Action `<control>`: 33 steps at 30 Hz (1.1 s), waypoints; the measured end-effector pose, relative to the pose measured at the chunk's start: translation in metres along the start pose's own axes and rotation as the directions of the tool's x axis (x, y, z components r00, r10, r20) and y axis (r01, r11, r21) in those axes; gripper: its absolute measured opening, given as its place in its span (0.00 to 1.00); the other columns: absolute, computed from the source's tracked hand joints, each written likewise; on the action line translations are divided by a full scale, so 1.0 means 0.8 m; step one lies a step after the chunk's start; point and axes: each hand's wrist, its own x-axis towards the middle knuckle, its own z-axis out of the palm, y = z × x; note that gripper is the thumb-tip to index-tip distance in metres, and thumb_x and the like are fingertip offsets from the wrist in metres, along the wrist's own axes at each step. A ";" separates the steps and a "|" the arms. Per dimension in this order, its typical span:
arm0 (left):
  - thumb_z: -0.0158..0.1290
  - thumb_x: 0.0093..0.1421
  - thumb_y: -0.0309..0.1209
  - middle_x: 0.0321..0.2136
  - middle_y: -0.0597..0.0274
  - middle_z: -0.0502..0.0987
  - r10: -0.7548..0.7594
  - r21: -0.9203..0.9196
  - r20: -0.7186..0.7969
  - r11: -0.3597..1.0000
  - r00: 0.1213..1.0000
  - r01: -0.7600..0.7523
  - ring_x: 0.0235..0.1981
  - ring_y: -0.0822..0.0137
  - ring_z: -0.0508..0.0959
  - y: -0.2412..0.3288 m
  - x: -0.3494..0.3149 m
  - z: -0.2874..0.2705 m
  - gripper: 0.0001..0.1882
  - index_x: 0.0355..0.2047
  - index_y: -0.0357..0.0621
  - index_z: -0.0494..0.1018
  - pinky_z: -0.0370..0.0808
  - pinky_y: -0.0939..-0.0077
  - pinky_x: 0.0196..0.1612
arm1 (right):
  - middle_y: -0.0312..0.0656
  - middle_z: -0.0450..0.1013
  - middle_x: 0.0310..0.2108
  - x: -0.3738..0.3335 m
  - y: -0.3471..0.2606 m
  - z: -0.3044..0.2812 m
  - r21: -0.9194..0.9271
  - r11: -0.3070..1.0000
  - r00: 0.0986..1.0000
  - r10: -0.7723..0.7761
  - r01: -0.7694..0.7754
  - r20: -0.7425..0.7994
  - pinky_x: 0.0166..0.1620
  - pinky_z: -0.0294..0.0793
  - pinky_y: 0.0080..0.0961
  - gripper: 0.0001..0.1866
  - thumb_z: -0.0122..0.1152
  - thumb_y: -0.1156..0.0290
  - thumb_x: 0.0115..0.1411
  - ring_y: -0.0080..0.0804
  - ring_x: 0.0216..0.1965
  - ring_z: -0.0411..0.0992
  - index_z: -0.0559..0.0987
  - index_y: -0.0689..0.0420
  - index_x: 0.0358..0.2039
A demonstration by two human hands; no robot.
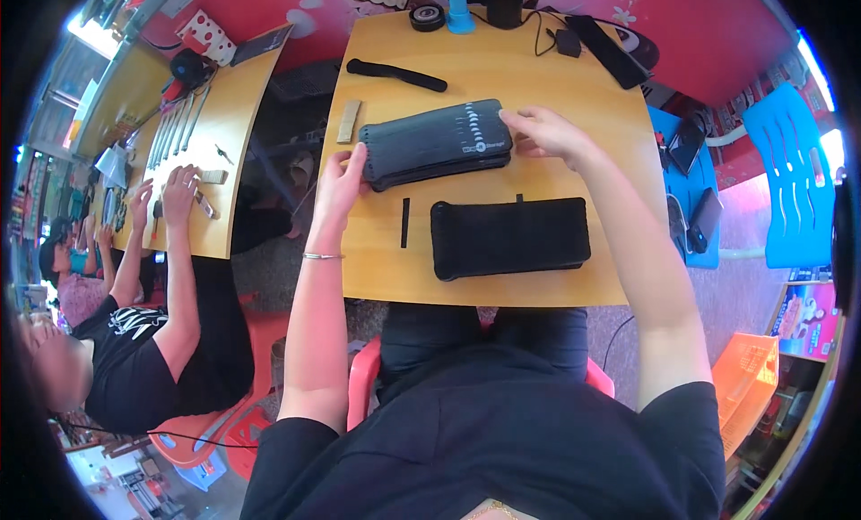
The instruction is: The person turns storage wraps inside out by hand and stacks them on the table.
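Note:
A thick black rectangular case (421,145) with white printed marks lies slightly tilted on the wooden table, its layered edge facing me. My left hand (341,181) is closed at its left end, thumb on the near-left edge. At the upper right corner, my right hand (547,134) grips it with the thumb on top and the fingers curled by the side. Nearer to me rests a second, plain black case (509,237) with a small tab on its far edge. Left of that lies a short black strip (405,223).
Beyond the case are a rolled black strap (396,74), a tan strip (349,122), a tape roll (427,17) and a long black object (608,52). At left, another person works at a second table (256,80). Blue chairs (789,174) and an orange crate (749,385) stand right.

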 end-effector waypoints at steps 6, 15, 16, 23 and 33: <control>0.58 0.58 0.52 0.45 0.47 0.74 -0.036 0.032 0.077 0.999 0.996 0.033 0.39 0.68 0.76 0.003 0.012 0.008 0.43 0.58 0.26 0.59 0.74 0.75 0.38 | 0.43 0.77 0.42 0.045 -0.005 0.014 0.007 0.993 0.976 0.118 -0.121 0.185 0.49 0.74 0.28 0.35 0.62 0.42 0.56 0.31 0.43 0.76 0.74 0.63 0.49; 0.60 0.56 0.51 0.40 0.60 0.73 -0.147 -0.251 0.254 0.945 0.956 0.212 0.37 0.69 0.73 0.021 -0.004 -0.003 0.41 0.58 0.32 0.61 0.73 0.71 0.41 | 0.34 0.78 0.38 0.000 -0.033 -0.008 0.152 0.983 0.987 0.081 -0.102 0.138 0.46 0.71 0.21 0.31 0.68 0.40 0.50 0.20 0.40 0.74 0.78 0.55 0.41; 0.60 0.56 0.51 0.40 0.60 0.73 -0.145 -0.250 0.256 0.945 0.956 0.210 0.37 0.69 0.73 0.026 -0.011 -0.004 0.41 0.58 0.32 0.61 0.73 0.71 0.41 | 0.34 0.78 0.38 -0.014 -0.040 -0.015 0.153 0.983 0.988 0.080 -0.101 0.135 0.46 0.71 0.21 0.31 0.68 0.40 0.50 0.20 0.40 0.74 0.78 0.55 0.41; 0.55 0.62 0.46 0.46 0.60 0.72 0.161 -0.460 0.373 0.887 0.914 0.031 0.46 0.72 0.75 0.083 -0.124 0.002 0.34 0.60 0.38 0.58 0.76 0.76 0.39 | 0.36 0.75 0.42 -0.151 -0.033 -0.058 0.081 0.995 0.997 -0.067 0.063 0.047 0.51 0.68 0.27 0.38 0.58 0.37 0.56 0.22 0.46 0.70 0.75 0.62 0.49; 0.52 0.65 0.46 0.48 0.57 0.72 0.006 -0.219 0.457 0.970 0.889 0.106 0.44 0.72 0.77 0.065 -0.174 0.028 0.33 0.62 0.38 0.57 0.80 0.75 0.39 | 0.38 0.75 0.42 -0.205 0.041 -0.053 0.221 0.974 0.995 0.032 -0.053 0.095 0.46 0.73 0.24 0.36 0.57 0.41 0.60 0.22 0.43 0.73 0.72 0.62 0.53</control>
